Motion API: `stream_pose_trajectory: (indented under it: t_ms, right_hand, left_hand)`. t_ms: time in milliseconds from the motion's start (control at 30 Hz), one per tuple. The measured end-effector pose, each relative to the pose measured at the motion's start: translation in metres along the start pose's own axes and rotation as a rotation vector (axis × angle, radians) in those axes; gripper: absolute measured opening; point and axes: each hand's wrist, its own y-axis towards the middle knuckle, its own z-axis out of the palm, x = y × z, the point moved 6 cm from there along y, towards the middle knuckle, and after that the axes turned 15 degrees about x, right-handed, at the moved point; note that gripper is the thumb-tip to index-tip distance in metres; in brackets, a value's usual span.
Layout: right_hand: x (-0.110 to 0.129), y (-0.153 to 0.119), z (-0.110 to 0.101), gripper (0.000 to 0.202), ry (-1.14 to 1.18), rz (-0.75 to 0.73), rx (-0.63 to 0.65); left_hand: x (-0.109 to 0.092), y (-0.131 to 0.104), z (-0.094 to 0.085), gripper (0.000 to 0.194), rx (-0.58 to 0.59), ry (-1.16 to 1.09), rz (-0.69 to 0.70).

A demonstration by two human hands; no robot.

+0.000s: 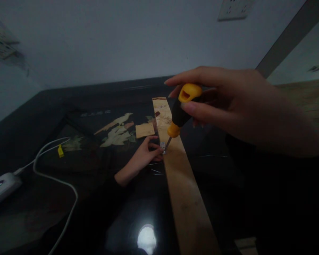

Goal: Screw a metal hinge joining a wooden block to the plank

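A yellow and black screwdriver (178,112) is held in my right hand (223,95), its handle between thumb and fingers. Its shaft slants down to a small metal hinge or bracket (163,145) at the left edge of a long wooden board (186,187). The tip meets the lower end of that metal piece, where a screw head seems to sit. My left hand (146,154) is at the same edge, fingers bent and pinched by the metal piece; whatever they grip is too small to make out. Several loose screws (156,172) lie just below it.
A small square wood piece (145,130) lies left of the board on the dark, glossy table (117,212). Further left are a white power strip (4,187), a white cable (66,183) and a yellow tag (60,151). The wall (117,42) rises behind, with sockets (235,9).
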Motion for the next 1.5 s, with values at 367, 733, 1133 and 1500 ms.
stream_pose_trajectory:
  t_ms: [367, 733, 1133, 1500]
  right_hand:
    - [0.001, 0.007, 0.001, 0.027, -0.195, 0.036, -0.147]
    - [0.000, 0.000, -0.001, 0.029, -0.146, -0.016, -0.027]
    - [0.000, 0.000, -0.001, 0.040, -0.210, -0.058, 0.021]
    - [0.002, 0.005, -0.002, 0.029, -0.293, 0.061, -0.154]
  left_hand:
    - [0.000, 0.000, -0.001, 0.047, 0.021, 0.012, 0.003]
    - [-0.001, 0.000, -0.001, 0.046, 0.020, 0.002, -0.008]
    - [0.001, 0.000, -0.002, 0.049, 0.019, -0.010, -0.006]
    - [0.000, 0.000, -0.002, 0.047, 0.018, 0.015, -0.005]
